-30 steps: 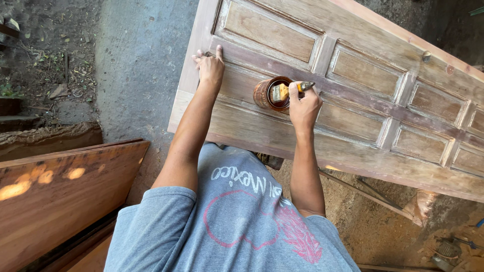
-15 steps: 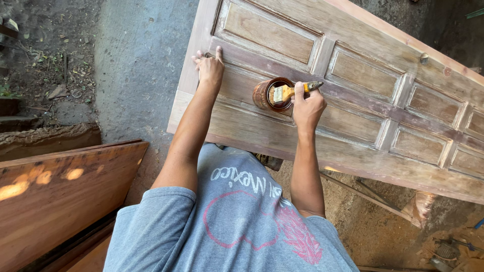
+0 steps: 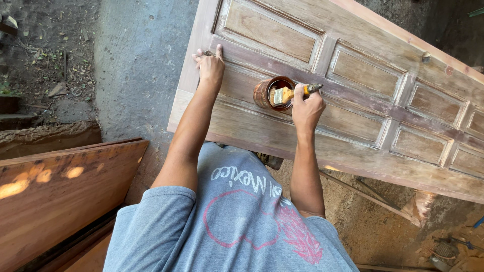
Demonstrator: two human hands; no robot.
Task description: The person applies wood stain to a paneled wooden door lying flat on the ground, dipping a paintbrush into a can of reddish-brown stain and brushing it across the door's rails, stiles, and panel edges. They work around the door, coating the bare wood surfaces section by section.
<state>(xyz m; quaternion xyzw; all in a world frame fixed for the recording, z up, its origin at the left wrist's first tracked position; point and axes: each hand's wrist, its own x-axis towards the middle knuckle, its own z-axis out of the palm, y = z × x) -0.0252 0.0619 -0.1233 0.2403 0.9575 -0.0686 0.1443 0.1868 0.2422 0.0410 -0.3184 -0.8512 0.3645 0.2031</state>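
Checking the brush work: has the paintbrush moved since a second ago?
Yes. The paintbrush in the right hand has tipped from across the can's right rim to bristles over the can mouth, which stayed put.

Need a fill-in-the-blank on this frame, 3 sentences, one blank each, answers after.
1. The right hand holds a ____ with a yellow handle over the round can.
2. The left hand lies flat on the panelled wooden ____, fingers spread.
3. The can stands on the door between the two ____.

Missing words: paintbrush; door; hands
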